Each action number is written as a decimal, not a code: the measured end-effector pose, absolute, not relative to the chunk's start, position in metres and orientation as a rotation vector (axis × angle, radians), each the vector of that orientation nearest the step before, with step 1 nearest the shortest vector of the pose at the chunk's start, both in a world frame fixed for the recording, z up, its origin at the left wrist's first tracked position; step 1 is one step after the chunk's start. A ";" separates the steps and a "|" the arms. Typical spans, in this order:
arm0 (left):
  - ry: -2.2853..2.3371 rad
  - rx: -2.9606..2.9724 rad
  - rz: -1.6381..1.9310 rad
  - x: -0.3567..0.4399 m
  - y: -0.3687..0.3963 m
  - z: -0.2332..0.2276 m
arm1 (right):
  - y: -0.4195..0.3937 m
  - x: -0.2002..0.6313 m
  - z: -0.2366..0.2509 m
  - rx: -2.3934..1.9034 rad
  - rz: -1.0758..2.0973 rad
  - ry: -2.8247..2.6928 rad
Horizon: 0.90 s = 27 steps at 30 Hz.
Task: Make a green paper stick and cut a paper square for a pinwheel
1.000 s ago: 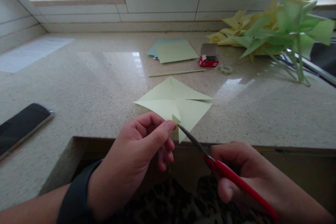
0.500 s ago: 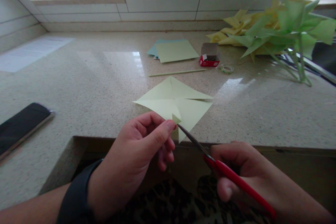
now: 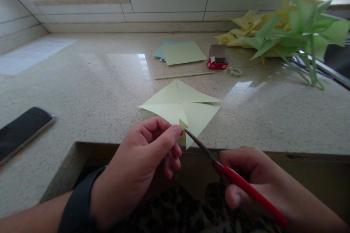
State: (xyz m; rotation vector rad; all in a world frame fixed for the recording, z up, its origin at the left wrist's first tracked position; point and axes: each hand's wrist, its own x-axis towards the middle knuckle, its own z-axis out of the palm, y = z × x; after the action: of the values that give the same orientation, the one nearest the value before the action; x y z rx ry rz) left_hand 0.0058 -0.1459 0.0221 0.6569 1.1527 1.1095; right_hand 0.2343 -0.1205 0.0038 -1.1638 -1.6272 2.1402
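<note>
My left hand pinches the near corner of a pale green paper square that shows diagonal cuts and a small folded tip, held just above the counter's front edge. My right hand grips red-handled scissors. Their thin blades reach up and left and sit in a cut at the paper's near corner, right beside my left thumb. A dark band wraps my left wrist.
A speckled stone counter carries a black phone at left, a printed sheet, stacked coloured paper, a thin stick, a small red box, a tape roll, and paper pinwheels at right.
Almost nothing has changed; the paper has shifted a few pixels left while both hands keep their hold.
</note>
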 end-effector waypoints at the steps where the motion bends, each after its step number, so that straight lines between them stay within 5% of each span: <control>1: 1.159 0.654 1.111 0.006 -0.146 0.022 | -0.121 0.235 0.004 -1.167 2.136 -1.631; 27: 1.160 0.658 1.102 0.006 -0.146 0.024 | -0.119 0.232 0.005 -1.169 2.130 -1.632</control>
State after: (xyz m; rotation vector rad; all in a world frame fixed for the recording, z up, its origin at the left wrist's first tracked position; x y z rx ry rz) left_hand 0.0059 -0.1464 0.0238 0.6576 1.1600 1.1017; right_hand 0.2323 -0.1195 0.0052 -1.1692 -1.6317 2.1296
